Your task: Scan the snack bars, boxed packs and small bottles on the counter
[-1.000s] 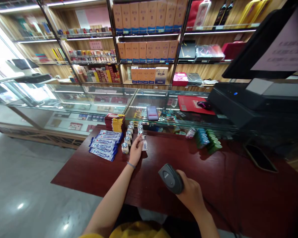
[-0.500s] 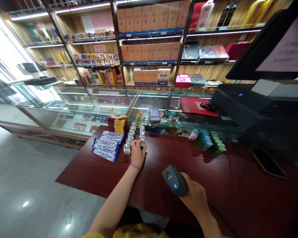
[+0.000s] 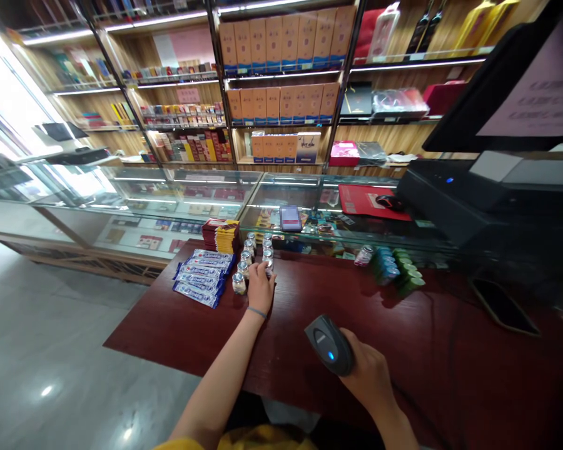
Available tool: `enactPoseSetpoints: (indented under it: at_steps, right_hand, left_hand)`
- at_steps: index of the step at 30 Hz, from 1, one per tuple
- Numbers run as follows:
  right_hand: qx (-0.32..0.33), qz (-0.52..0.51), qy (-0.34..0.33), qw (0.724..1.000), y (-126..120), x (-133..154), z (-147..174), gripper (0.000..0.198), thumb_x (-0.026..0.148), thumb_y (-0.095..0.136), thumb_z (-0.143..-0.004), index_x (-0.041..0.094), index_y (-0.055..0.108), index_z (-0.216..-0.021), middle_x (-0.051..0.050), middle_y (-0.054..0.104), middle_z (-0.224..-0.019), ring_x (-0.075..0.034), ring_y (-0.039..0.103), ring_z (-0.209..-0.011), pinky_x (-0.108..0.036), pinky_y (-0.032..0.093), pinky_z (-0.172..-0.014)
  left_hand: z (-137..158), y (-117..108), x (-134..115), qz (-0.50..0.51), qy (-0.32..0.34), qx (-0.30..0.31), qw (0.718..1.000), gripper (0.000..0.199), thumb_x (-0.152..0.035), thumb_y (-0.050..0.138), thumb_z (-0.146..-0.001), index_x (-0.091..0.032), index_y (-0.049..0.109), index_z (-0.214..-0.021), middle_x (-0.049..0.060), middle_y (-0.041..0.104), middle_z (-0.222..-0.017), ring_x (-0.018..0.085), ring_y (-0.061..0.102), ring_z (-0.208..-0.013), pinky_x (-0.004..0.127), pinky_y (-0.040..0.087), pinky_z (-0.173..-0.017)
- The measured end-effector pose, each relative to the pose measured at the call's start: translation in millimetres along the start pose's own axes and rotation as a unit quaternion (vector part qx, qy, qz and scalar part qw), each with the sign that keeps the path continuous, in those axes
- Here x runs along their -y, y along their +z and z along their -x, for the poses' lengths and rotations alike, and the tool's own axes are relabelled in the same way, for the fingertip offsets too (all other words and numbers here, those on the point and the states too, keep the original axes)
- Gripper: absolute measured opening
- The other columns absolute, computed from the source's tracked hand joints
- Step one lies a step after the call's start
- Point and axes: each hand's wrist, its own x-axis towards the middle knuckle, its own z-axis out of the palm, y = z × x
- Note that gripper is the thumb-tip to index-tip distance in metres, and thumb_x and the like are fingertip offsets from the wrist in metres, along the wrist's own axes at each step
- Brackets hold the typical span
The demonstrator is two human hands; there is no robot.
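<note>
My right hand point(image 3: 366, 369) is wrapped around the handle of a dark barcode scanner point(image 3: 329, 345) with a blue light, held above the dark red tabletop. At the near end of two rows of small silver-capped jars point(image 3: 267, 245), my left hand point(image 3: 261, 289) reaches down with curled fingers. It closes on the nearest jar of the right row, which the fingers mostly hide. Beside it, the left row ends in another small jar point(image 3: 239, 283). Several blue-and-white snack packets point(image 3: 199, 278) lie fanned out left of the jars, and a stack of maroon-and-yellow packs point(image 3: 221, 235) stands behind them.
Blue-topped tubes point(image 3: 386, 265), green tubes point(image 3: 409, 270) and one pinkish jar point(image 3: 363, 255) stand at the right. A phone point(image 3: 505, 306) lies farther right. Behind runs a glass display counter point(image 3: 187, 187) with a mouse point(image 3: 389, 201) on a red pad; a monitor point(image 3: 511, 94) overhangs the right.
Hardly anything differs. The view has shifted very slightly; my left hand stays at the near jars and my right hand keeps the scanner in the same place.
</note>
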Motion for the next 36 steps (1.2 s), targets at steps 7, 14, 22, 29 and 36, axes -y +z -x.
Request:
enactPoseSetpoints:
  at_steps: [7, 14, 22, 29, 36]
  right_hand:
    - [-0.023, 0.005, -0.012, 1.0, -8, 2, -3, 0.04, 0.01, 0.045, -0.074, 0.016, 0.053, -0.113, -0.001, 0.07, -0.074, -0.016, 0.068, -0.061, -0.026, 0.047, -0.06]
    - [-0.029, 0.054, 0.017, 0.998, -14, -9, 1, 0.039, 0.012, 0.045, -0.073, 0.016, 0.054, -0.111, 0.0, 0.07, -0.072, -0.016, 0.068, -0.06, -0.027, 0.047, -0.06]
    - [-0.038, 0.095, 0.074, 0.992, -34, -38, 12, 0.036, 0.014, 0.047, -0.073, 0.015, 0.057, -0.108, -0.002, 0.071, -0.071, -0.018, 0.067, -0.058, -0.027, 0.045, -0.056]
    - [-0.033, 0.123, 0.161, 0.979, -65, -75, 24, 0.033, 0.017, 0.051, -0.076, 0.02, 0.056, -0.108, -0.001, 0.072, -0.071, -0.02, 0.069, -0.061, -0.027, 0.044, -0.057]
    - [-0.053, 0.174, 0.2, 0.963, -86, -109, 38, 0.029, 0.022, 0.055, -0.078, 0.02, 0.056, -0.107, -0.002, 0.071, -0.07, -0.021, 0.068, -0.06, -0.028, 0.042, -0.057]
  left_hand:
    - [1, -2, -4, 0.003, 0.03, -0.005, 1.0, 0.058, -0.022, 0.061, -0.088, -0.018, 0.039, -0.141, 0.019, 0.04, -0.136, 0.032, 0.04, -0.134, 0.052, 0.039, -0.109]
    - [5, -6, -22, -0.091, 0.125, -0.017, 0.988, 0.057, -0.034, 0.061, -0.09, -0.021, 0.047, -0.144, 0.018, 0.026, -0.157, 0.04, 0.007, -0.151, 0.063, 0.021, -0.117]
    - [-3, 26, -73, -0.03, 0.215, 0.073, 0.973, 0.058, -0.031, 0.057, -0.093, -0.024, 0.042, -0.148, 0.015, 0.029, -0.158, 0.036, 0.011, -0.151, 0.059, 0.021, -0.119]
    - [-26, 118, -138, 0.108, 0.221, 0.137, 0.96, 0.06, -0.028, 0.056, -0.093, -0.025, 0.037, -0.149, 0.016, 0.03, -0.154, 0.033, 0.025, -0.147, 0.057, 0.03, -0.116]
    - [-39, 190, -174, 0.171, 0.169, 0.167, 0.956, 0.061, -0.021, 0.057, -0.09, -0.025, 0.039, -0.148, 0.016, 0.032, -0.147, 0.03, 0.037, -0.139, 0.053, 0.035, -0.114]
